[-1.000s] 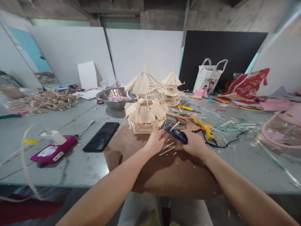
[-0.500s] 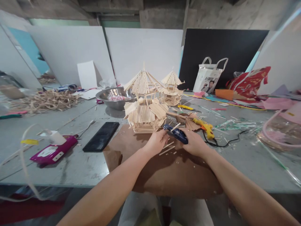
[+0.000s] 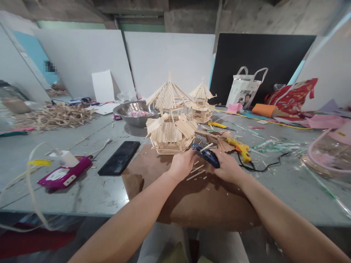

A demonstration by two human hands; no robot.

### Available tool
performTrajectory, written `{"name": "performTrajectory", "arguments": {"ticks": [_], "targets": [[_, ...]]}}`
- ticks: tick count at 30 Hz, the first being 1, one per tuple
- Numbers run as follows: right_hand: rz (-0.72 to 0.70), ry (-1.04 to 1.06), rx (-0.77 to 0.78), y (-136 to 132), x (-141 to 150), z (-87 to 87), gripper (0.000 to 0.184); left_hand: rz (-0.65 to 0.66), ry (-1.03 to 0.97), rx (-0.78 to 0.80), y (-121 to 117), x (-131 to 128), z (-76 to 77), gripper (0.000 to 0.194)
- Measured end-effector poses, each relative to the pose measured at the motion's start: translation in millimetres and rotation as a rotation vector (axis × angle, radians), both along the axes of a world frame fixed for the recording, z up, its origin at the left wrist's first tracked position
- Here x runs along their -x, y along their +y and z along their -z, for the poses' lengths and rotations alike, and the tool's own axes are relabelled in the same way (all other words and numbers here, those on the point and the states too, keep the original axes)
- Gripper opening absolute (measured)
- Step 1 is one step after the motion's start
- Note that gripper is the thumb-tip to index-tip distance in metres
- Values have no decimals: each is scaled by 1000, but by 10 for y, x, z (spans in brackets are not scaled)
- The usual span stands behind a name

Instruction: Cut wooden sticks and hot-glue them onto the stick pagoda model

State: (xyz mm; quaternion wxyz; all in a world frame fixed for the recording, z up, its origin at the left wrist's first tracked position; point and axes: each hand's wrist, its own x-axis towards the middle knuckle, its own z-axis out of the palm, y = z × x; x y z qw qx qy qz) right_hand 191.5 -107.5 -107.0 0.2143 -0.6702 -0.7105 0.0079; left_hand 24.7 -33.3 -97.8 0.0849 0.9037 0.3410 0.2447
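Almost nothing moves over the last second: your right hand (image 3: pixel 228 167) stays clamped on the blue tool (image 3: pixel 206 155) and your left hand (image 3: pixel 181 163) pinches a thin stick (image 3: pixel 206 147) in its tip (beside the stick pagoda (image 3: pixel 170 124)), so the work holds mid-step.

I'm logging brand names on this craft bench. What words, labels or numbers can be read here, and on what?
No text here can be read for certain.
White tote bag: dark print and a picture on its front, too small and blurred to read.
Red bag: gold pattern, no legible words.
Magenta case: white label, blurred.
Blue tool at the right hand: no marking shows.
Black phone: screen dark.
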Motion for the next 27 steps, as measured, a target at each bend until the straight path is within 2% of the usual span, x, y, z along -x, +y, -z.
{"name": "performTrajectory", "arguments": {"ticks": [6, 10, 16, 23, 27], "targets": [[53, 14, -17, 9, 43, 22, 51, -52, -24, -59, -83, -48, 37, 20], [114, 48, -41, 9, 86, 36, 48, -24, -101, -63, -109, -57, 64, 23], [38, 72, -62, -5, 63, 34, 49, -34, -43, -56, -89, -18, 53, 22], [-62, 18, -135, -12, 40, 62, 47, 49, -50, -137, -37, -1, 21, 19], [-42, 15, -119, -19, 56, 43, 45, 87, -121, -61, -21, -2, 39, 20]]}}
